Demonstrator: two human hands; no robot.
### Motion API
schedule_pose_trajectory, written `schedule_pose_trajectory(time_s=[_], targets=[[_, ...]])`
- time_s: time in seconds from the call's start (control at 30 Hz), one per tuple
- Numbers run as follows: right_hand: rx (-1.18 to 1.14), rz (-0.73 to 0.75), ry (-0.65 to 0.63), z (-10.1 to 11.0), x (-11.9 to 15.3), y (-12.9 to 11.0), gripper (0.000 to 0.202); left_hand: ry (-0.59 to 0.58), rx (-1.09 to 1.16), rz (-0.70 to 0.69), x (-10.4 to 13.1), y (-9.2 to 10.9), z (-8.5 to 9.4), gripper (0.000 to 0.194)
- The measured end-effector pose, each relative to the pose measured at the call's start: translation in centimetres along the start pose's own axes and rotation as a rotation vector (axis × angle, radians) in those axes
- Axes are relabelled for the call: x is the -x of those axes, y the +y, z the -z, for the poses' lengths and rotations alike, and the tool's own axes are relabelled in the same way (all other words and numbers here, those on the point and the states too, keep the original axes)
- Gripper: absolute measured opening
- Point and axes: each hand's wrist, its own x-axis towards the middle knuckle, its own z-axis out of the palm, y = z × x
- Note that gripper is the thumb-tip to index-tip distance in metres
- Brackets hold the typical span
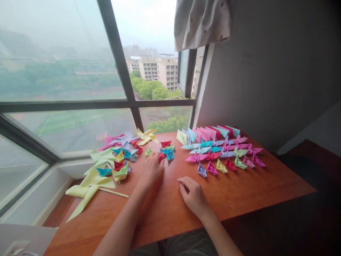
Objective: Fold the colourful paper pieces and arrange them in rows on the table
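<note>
My left hand reaches over the middle of the wooden table, its fingertips at a small red paper boat; whether they grip it is hidden. Just beyond lie a blue paper boat, another red boat and a light green one. My right hand rests on the table nearer to me, its fingers curled, and what they hold, if anything, cannot be made out. Right of it stands a row of folded boats, with a lilac one at its left end.
Paper pinwheels, one large and yellow, and a pile of boats lie on the table's left side. Rows of paper cranes and folded triangles fill the back right. Windows and a grey wall border the table.
</note>
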Motion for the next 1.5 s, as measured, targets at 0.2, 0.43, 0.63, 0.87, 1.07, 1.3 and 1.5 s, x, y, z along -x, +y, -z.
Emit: schedule_pose_trajectory(time_s=[0.2, 0.43, 0.63, 0.87, 1.07, 1.3, 1.5], targets=[[-0.010, -0.012, -0.003, -0.1, 0.0, 0.0, 0.027, -0.033, -0.074, 0.039, -0.5, 0.1, -0.3, 0.018], [-0.015, -0.021, -0.008, 0.0, 0.0, 0.0, 0.026, -0.035, -0.099, 0.051, -0.4, 0.2, -0.1, 0.027], [-0.004, -0.016, 0.001, 0.0, -0.1, 0.0, 0.026, -0.041, -0.081, 0.052, -1.0, 0.8, -0.1, 0.024], [-0.008, -0.010, 0.008, -0.1, 0.0, 0.0, 0.025, 0.005, -0.010, 0.095, -0.5, -0.3, 1.2, 0.020], [0.002, -0.011, 0.008, 0.0, 0.0, -0.1, 0.023, 0.030, 0.173, 0.109, 1.0, -1.3, 3.2, 0.022], [-0.014, -0.021, -0.004, 0.3, 0.1, -0.7, 0.022, -0.190, 0.491, -0.045, 4.1, 0.6, 2.2, 0.022], [0.040, 0.057, -0.034, 0.4, 0.2, -0.6, 0.019, -0.327, 0.603, -0.088, 5.8, 2.5, 1.0, 0.017]])
